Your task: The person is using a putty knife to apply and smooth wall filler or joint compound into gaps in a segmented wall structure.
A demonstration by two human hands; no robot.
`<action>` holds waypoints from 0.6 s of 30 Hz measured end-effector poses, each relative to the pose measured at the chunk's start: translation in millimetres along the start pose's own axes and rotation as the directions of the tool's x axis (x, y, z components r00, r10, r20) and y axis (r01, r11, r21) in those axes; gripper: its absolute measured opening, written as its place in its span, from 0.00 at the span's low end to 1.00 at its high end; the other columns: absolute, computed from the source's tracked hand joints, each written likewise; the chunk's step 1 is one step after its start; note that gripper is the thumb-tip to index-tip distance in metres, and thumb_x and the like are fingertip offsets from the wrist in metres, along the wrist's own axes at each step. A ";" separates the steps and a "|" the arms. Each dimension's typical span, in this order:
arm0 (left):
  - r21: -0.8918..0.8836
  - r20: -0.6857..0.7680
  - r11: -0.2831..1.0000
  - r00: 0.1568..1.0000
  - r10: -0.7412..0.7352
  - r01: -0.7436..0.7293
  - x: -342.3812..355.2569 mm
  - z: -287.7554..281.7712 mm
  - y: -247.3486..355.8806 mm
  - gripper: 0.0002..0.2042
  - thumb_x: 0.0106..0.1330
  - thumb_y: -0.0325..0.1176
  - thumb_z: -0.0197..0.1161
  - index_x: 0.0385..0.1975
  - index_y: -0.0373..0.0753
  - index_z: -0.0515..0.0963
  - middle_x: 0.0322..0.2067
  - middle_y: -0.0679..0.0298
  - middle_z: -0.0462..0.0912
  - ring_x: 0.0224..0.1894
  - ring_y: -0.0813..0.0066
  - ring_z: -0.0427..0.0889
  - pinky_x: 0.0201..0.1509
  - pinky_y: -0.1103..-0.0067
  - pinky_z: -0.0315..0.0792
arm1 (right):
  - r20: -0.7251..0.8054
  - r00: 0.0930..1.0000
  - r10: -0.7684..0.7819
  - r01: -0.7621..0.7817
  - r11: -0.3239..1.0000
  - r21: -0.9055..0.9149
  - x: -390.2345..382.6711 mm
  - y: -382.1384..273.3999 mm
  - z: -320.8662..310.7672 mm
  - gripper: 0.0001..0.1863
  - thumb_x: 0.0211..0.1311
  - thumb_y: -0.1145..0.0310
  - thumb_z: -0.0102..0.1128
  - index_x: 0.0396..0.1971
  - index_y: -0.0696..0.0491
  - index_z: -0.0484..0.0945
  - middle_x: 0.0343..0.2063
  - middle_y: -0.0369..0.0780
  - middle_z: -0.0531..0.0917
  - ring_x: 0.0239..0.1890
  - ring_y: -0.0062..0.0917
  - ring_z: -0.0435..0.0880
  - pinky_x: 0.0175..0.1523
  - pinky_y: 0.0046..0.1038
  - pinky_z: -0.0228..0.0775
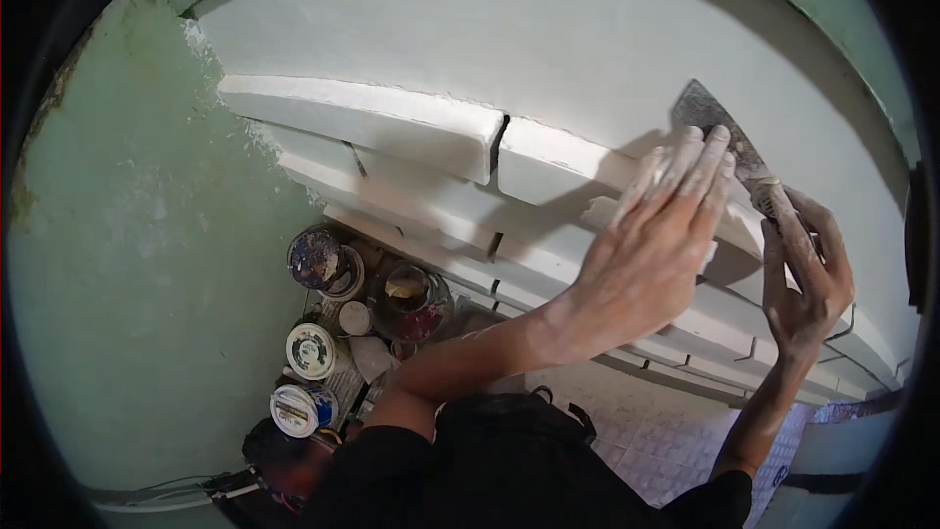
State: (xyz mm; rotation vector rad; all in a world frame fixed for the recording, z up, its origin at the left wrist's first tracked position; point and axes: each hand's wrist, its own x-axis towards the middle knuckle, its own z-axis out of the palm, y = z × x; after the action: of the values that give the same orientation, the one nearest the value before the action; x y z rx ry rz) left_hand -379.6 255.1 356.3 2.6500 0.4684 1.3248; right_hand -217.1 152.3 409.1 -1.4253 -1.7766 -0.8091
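Observation:
My right hand (pixel 813 279) grips the handle of a putty knife (pixel 732 137), its broad metal blade slanting up and left close to the white wall panel (pixel 470 24). White residue coats my fingers. My left hand (pixel 656 255) is stretched out, back toward me, its straight fingertips over or against the lower part of the blade; its thumb is hidden. Beneath that palm, a ragged-edged white piece (pixel 599 210) shows in front of the ledges. Whether the hand bears on it, I cannot tell. Both hands cast shadows on the panel.
Stepped white block ledges (pixel 367 127) with dark gaps run below the panel. At the left stands a green wall (pixel 157 264) with white smears. Several paint tubs (pixel 311 351) and a round dark container (pixel 409 302) crowd the corner below. Pale floor tiles (pixel 651 426) show underneath.

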 end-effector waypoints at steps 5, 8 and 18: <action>-0.043 -0.019 0.999 1.000 0.011 -0.012 10.3 7.3 -0.3 0.31 0.62 0.24 0.58 0.68 0.24 0.61 0.72 0.42 0.55 0.75 0.43 0.54 0.75 0.55 0.55 | 0.032 0.999 0.022 -0.020 0.999 -0.041 1.7 14.1 -1.9 0.24 0.50 0.85 0.69 0.48 0.50 0.86 0.40 0.43 0.86 0.40 0.30 0.88 0.42 0.29 0.81; 0.002 -0.030 1.000 0.999 0.017 -0.017 10.9 -4.3 -4.4 0.31 0.62 0.24 0.58 0.68 0.24 0.62 0.72 0.42 0.57 0.74 0.42 0.56 0.75 0.55 0.55 | 0.001 1.000 0.028 -0.028 1.000 0.006 7.5 10.5 1.5 0.24 0.50 0.85 0.69 0.49 0.49 0.86 0.40 0.42 0.86 0.40 0.30 0.88 0.43 0.29 0.81; 0.179 -0.104 0.979 0.991 -0.084 0.102 2.6 -51.1 -57.9 0.30 0.65 0.26 0.56 0.69 0.29 0.63 0.71 0.48 0.62 0.73 0.45 0.59 0.77 0.59 0.54 | -0.015 0.997 -0.077 0.078 0.992 0.098 58.0 -25.8 57.4 0.28 0.47 0.84 0.68 0.50 0.46 0.85 0.41 0.39 0.86 0.35 0.28 0.87 0.39 0.28 0.81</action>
State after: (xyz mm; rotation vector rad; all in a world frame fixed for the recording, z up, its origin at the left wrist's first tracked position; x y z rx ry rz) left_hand -431.2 309.9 373.7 2.6774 0.7533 1.4506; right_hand -258.7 225.4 424.6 -1.2927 -1.8471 -0.7560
